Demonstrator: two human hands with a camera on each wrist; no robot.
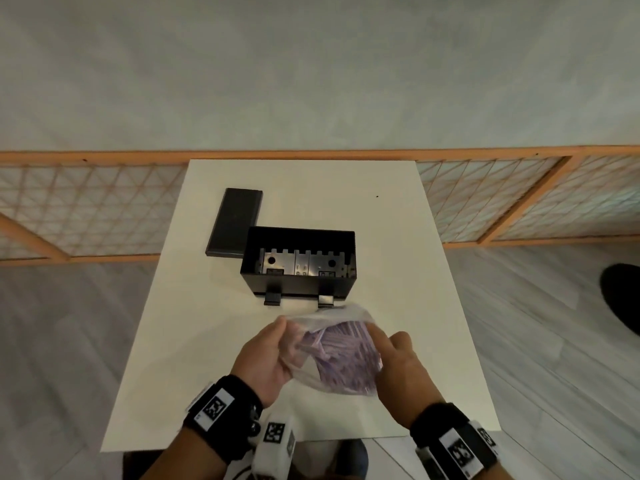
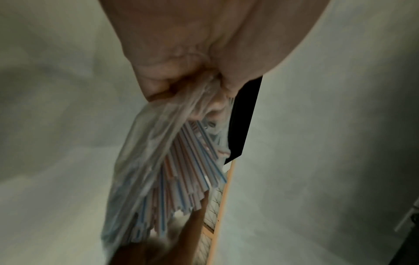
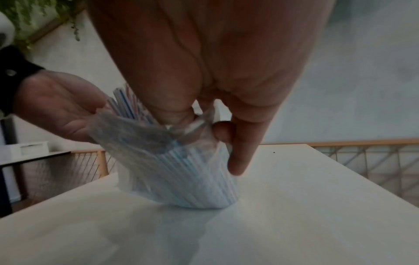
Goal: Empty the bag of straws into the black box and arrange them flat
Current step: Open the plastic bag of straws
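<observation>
A clear plastic bag (image 1: 341, 355) of striped straws (image 2: 188, 161) stands on its bottom on the white table (image 1: 398, 271), near the front edge. My left hand (image 1: 282, 329) grips the bag's left top edge, plastic bunched in the fingers (image 2: 158, 86). My right hand (image 1: 381, 336) pinches the bag's right top edge (image 3: 204, 122), with the index finger (image 3: 240, 157) pointing straight down along the bag (image 3: 181, 175). The black box (image 1: 294, 287) stands open just beyond the bag, a metal insert showing inside it. Its lid (image 1: 235, 221) lies flat at the box's back left.
An orange wooden lattice railing (image 1: 519, 199) runs behind the table. A dark object (image 1: 620, 292) sits on the floor at the right. Bare table surface (image 3: 294, 215) lies right of the box and bag. A low white table (image 3: 34, 154) stands off to the left.
</observation>
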